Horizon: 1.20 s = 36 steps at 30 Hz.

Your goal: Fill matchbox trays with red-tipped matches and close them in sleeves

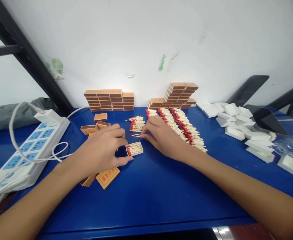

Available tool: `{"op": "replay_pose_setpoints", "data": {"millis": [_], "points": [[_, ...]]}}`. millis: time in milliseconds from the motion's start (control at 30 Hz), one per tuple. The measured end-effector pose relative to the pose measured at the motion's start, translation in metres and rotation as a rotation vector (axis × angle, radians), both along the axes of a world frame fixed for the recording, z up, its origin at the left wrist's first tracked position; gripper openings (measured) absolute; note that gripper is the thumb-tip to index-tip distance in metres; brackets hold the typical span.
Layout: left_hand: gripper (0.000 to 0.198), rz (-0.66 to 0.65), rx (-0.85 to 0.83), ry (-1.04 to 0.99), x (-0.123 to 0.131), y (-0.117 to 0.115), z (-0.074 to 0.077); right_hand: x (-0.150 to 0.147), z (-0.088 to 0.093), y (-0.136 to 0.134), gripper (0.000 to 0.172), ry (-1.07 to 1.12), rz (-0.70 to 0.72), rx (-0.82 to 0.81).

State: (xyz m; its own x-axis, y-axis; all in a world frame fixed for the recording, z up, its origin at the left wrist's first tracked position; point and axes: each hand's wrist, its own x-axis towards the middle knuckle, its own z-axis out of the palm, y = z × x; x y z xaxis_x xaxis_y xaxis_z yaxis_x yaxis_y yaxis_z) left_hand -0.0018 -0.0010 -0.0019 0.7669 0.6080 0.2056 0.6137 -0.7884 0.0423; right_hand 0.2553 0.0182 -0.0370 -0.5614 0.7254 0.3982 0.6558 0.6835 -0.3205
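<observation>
Thumb and fingers of my left hand point(103, 146) close about the left end of a small white matchbox tray point(141, 150). Red-tipped matches point(135, 148) lie side by side inside it. My right hand point(160, 135), fingertips pinched, has a few matches point(135, 135) at its tips, just above the tray. A small heap of matches point(137, 124) lies beyond those fingertips. Longer rows of matches point(183, 125) stretch behind the right hand, which partly covers them. Loose orange matchbox sleeves point(108, 177) lie beside and partly beneath the left hand.
Stacks of matchboxes point(108, 100) stand against the wall, with another stepped stack point(180, 93) farther right. White trays point(233, 118) are piled at the right near a clear plastic bottle point(292, 145). A power strip point(31, 146) with cables occupies the left of the blue table point(161, 200).
</observation>
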Motion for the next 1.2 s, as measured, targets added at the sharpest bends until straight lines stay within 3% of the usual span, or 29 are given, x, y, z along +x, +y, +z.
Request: {"op": "replay_pose_setpoints", "data": {"millis": [167, 367, 633, 800, 1200], "points": [[0.030, -0.007, 0.016, 0.000, 0.000, -0.001, -0.001, -0.007, 0.015, -0.018, 0.016, -0.009, 0.056, 0.056], [0.029, -0.002, 0.018, 0.013, 0.000, 0.000, -0.001, -0.018, 0.007, -0.027, 0.017, -0.064, 0.095, 0.093], [0.030, -0.022, 0.020, -0.005, 0.000, -0.001, -0.001, -0.008, -0.003, -0.012, 0.016, 0.099, 0.037, 0.075], [0.032, -0.019, 0.012, 0.003, 0.000, 0.000, -0.001, -0.003, -0.012, -0.001, 0.023, 0.027, 0.034, 0.089], [0.031, -0.014, 0.005, 0.009, 0.000, 0.000, -0.002, -0.008, -0.018, 0.001, 0.014, 0.075, 0.053, 0.027]]}}
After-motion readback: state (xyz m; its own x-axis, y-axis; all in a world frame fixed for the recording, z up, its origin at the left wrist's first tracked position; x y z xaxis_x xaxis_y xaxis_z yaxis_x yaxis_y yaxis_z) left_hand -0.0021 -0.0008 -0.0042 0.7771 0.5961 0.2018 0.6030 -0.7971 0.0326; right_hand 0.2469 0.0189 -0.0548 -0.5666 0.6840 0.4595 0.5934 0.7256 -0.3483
